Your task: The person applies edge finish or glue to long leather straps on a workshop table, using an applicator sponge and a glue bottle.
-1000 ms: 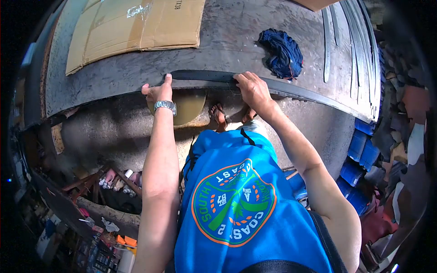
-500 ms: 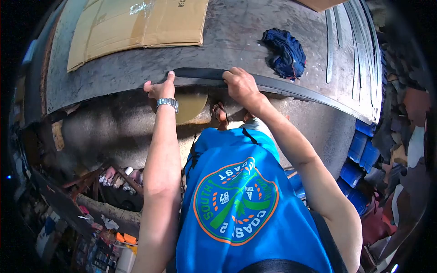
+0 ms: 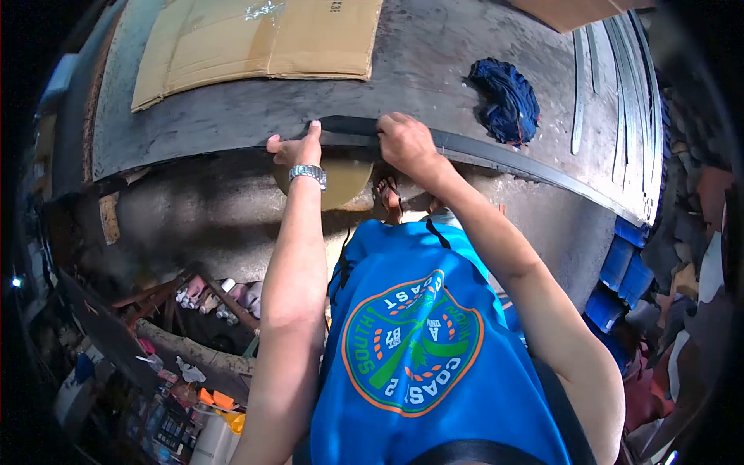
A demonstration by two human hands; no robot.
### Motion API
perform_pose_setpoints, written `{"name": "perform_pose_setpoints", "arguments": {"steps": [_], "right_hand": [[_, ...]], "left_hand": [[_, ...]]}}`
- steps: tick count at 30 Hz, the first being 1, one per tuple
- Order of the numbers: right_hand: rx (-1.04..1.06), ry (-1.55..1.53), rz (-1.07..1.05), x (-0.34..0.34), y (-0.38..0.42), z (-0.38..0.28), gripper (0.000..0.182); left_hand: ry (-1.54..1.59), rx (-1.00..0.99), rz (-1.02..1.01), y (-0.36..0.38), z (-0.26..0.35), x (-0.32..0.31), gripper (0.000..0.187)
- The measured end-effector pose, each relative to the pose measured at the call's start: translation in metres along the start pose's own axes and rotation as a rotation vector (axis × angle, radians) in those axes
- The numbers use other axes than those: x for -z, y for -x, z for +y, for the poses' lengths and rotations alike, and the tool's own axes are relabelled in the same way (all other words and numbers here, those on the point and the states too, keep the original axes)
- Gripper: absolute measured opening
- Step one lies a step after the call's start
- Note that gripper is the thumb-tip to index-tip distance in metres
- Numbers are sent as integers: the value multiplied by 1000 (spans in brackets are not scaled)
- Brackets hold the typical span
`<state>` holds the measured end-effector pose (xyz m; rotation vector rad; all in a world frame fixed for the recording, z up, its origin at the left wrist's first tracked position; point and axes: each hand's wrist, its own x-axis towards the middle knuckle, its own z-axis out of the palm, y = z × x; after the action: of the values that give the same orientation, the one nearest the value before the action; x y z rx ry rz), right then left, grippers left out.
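Right hand (image 3: 407,144) on black strip (image 3: 349,125), navy cloth (image 3: 509,102) and cardboard (image 3: 256,48) beyond.

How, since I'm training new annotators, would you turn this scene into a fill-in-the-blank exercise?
1. The person's wristwatch is on the ____ wrist.
2. Of the black strip and cardboard sheet, the right hand touches the ____.
3. The crumpled cloth is dark ____.
4. On the sleeveless shirt, the printed word starting with S is ____.
Missing words: left; black strip; blue; SOUTH.

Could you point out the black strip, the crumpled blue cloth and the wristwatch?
Black strip (image 3: 349,125), head view: near its left end.
Crumpled blue cloth (image 3: 508,101), head view: its middle.
Wristwatch (image 3: 308,173), head view: silver band.
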<state>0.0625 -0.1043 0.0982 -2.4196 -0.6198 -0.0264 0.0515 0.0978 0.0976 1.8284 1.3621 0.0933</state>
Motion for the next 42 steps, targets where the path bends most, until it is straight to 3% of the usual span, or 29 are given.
{"name": "perform_pose_setpoints", "arguments": {"steps": [10, 21, 24, 27, 32, 35, 37, 39, 41, 42], "right_hand": [[173, 132, -288, -4, -25, -20, 26], [315, 194, -435, 3, -32, -21, 30], [436, 154, -350, -17, -42, -31, 23], [423, 161, -389, 3, -33, -18, 24], [151, 66, -218, 62, 37, 21, 21], [-149, -4, -90, 91, 84, 27, 13], [-305, -60, 57, 100, 117, 51, 10], [-598, -380, 233, 102, 154, 89, 9], [-834, -506, 339, 124, 183, 120, 10], [-989, -654, 442, 139, 189, 119, 11]], "left_hand": [[-44, 7, -25, 10, 9, 9, 91], [1, -2, 0, 6, 3, 7, 92], [-8, -32, -28, -1, -4, 6, 96], [11, -36, -31, -9, -10, 1, 95], [73, -25, -27, -4, -6, 2, 92], [-85, -33, -45, 15, 13, 19, 91], [-153, -97, -16, 18, 8, 19, 91], [-191, -207, 56, 9, -13, 3, 90], [-225, -280, 113, 16, -13, 3, 81], [-255, -432, 149, 11, -20, 2, 73]]}}
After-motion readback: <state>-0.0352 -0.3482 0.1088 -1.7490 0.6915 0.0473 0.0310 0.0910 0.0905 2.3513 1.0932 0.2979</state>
